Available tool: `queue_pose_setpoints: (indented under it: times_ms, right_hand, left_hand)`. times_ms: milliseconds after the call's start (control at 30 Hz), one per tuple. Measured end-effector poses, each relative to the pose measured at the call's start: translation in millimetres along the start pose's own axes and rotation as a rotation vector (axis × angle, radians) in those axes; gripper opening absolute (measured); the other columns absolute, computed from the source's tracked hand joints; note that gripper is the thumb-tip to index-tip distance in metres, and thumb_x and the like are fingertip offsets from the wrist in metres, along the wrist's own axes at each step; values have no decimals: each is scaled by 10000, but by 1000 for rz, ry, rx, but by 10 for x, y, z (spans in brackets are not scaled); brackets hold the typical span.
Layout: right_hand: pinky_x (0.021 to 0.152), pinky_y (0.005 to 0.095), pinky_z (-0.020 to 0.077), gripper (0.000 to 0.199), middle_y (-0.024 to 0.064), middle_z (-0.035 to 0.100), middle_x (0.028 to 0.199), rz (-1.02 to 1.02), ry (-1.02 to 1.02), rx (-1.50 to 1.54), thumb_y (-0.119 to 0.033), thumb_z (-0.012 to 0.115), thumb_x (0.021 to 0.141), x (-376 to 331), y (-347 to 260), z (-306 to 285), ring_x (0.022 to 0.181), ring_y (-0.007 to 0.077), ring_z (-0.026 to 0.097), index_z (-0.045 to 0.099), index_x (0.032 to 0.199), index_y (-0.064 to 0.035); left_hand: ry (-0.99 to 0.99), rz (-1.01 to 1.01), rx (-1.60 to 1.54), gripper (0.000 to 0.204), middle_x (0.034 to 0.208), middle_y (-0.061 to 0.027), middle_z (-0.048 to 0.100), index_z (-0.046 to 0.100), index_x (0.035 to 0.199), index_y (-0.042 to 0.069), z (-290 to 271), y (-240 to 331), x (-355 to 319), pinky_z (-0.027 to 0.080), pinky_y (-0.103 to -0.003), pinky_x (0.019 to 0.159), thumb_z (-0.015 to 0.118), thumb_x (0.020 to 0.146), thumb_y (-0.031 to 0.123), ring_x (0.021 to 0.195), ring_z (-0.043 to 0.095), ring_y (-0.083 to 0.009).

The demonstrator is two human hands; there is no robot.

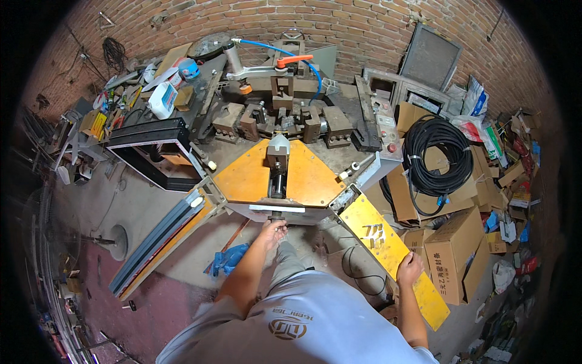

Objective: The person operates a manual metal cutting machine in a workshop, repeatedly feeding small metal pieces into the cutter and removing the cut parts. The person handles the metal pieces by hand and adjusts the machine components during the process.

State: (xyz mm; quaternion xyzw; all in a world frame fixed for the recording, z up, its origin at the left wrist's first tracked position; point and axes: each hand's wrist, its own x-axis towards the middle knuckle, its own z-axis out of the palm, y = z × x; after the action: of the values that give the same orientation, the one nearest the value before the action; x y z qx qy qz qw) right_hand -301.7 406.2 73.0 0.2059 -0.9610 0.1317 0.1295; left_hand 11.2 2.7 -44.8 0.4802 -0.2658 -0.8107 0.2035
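The picture is ringed by black at its rim, and the brick wall and clutter bend toward it. The person's head and shoulders are out of sight; only a grey shirt and two bare forearms rise from the lower edge.

The left hand [272, 232] reaches up to the front edge of the grey metal machine with two orange wedge-shaped plates [245, 177]. Its fingers [280, 226] curl round a small dark knob [277, 216] at the lower end of the dark central shaft [277, 182] that runs between the two plates. The knob is mostly hidden by the hand, so its shape is hard to make out, and whether the fingers clamp it or only rest on it cannot be told for sure; they look closed about it.

The right hand [410, 269] lies on the long yellow metal arm plate [394, 258] that slants down to the right from the machine's corner. The fingers are bent over the plate's right edge and grip it; their tips are hidden behind it.

On the opposite side a long dark profile bar on an orange arm [159, 242] slants down to the left. Well apart to the right, a coil of black cable [438, 155] lies on flattened cardboard, with a brown cardboard box [451, 253] just beside the yellow plate. A blue rag [229, 259] lies on the floor near the left forearm.
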Motion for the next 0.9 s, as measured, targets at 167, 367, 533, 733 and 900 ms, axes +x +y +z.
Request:
queue_pose_setpoints:
  times_ms: [167, 367, 533, 733, 900]
  right_hand:
    - [908, 491, 420, 251, 185, 648, 966, 1, -8, -6, -224, 517, 992, -2, -6, -10, 941, 396, 572, 661, 952, -22]
    - [894, 494, 420, 248, 182, 640, 940, -42, 59, 19, -219, 516, 991, 0, -11, -8, 919, 394, 567, 650, 933, -19]
    - [880, 487, 420, 233, 176, 636, 929, -29, 25, 16, -209, 525, 988, 1, -7, 1, 899, 393, 569, 652, 928, -23]
    - [899, 482, 422, 239, 172, 638, 940, -35, 38, 19, -212, 525, 990, 0, 22, 28, 905, 390, 571, 655, 930, -21]
    - [919, 482, 420, 262, 176, 654, 978, 7, -13, 8, -231, 517, 996, 5, 42, 32, 945, 388, 579, 667, 965, -19]
  left_hand:
    - [550, 489, 957, 392, 995, -71, 700, 530, 1143, 74, 124, -128, 27, 553, -330, 692, 713, 795, 57, 806, 676, -199]
    - [34, 87, -67, 374, 840, -64, 645, 563, 1108, 70, 70, -77, 39, 489, -320, 541, 724, 772, 43, 645, 600, -163]
    - [401, 457, 687, 423, 863, -76, 667, 539, 1173, 65, 82, -102, 3, 521, -340, 608, 726, 795, 81, 719, 633, -157]
    - [-16, 80, -70, 424, 901, -77, 668, 543, 1183, 49, 49, -28, -23, 557, -336, 670, 738, 810, 101, 691, 626, -179]
    - [329, 418, 490, 290, 906, -79, 650, 576, 1050, 49, 119, -87, -1, 535, -355, 731, 720, 801, 91, 787, 633, -179]
